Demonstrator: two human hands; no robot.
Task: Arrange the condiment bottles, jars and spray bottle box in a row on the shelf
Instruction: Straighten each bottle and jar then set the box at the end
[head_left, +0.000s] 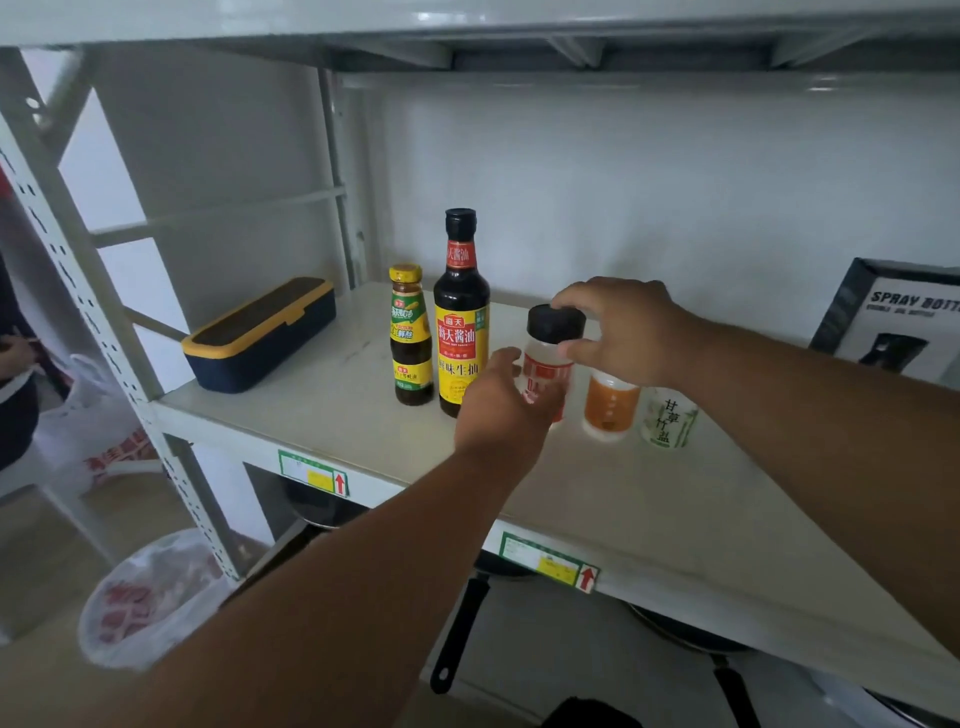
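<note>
On the white shelf stand a small yellow-capped sauce bottle and a tall dark soy sauce bottle. To their right is a clear jar with a red label and black lid. My right hand pinches that lid from above. My left hand curls around the jar's lower body from the front. Further right stand an orange-labelled jar and a green-labelled jar, their tops hidden by my right hand. The spray bottle box stands upright at the far right.
A dark blue case with a yellow rim lies at the shelf's left end. Pans sit on the level below. A lined bin stands on the floor at left, beside a person at the frame edge.
</note>
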